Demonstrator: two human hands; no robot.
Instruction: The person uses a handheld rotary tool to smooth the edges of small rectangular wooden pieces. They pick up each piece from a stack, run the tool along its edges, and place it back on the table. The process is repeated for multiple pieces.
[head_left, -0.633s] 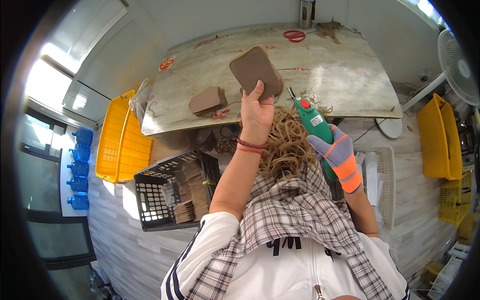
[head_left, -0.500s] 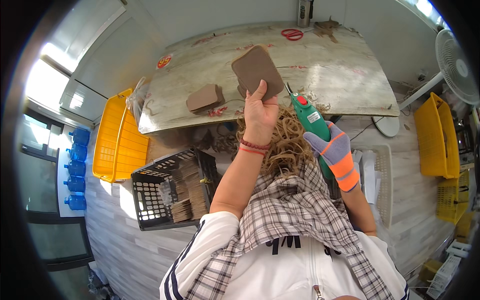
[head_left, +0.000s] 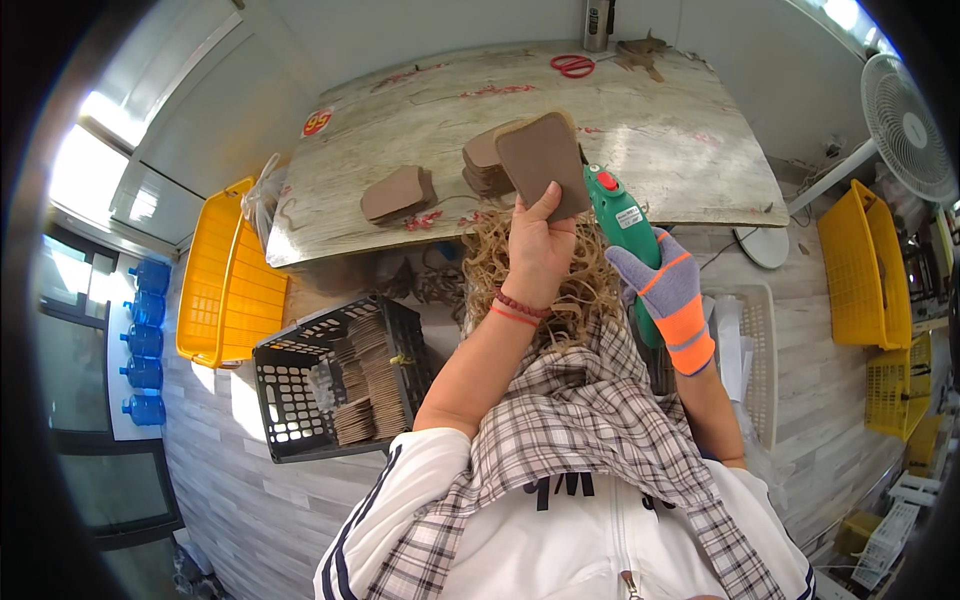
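Note:
My left hand [head_left: 541,240], bare with a red bracelet and cord at the wrist, is closed on a brown rounded-corner pad [head_left: 545,155], thumb on its face. A purple and orange glove covers my right hand [head_left: 668,295], which is wrapped round a green handheld electric cutter [head_left: 624,217] with a red button. The cutter's tip is by the pad's right edge; whether it touches I cannot tell. Behind the held pad, a stack of similar pads [head_left: 484,158] stands on the table, and a lower stack [head_left: 396,194] lies to its left. Curly tan trimmings [head_left: 482,255] heap up over my lap.
The worn table [head_left: 390,115] bears red scissors [head_left: 573,66] and a metal flask [head_left: 597,25] at the back. A black crate [head_left: 285,395] at my left holds rows of pads. Yellow baskets [head_left: 222,318] stand on both sides, with a white fan [head_left: 908,128] at right.
My left hand has moved right with the pad, bringing its edge to the cutter's tip. The stack behind it now shows more. The whole view has shifted slightly.

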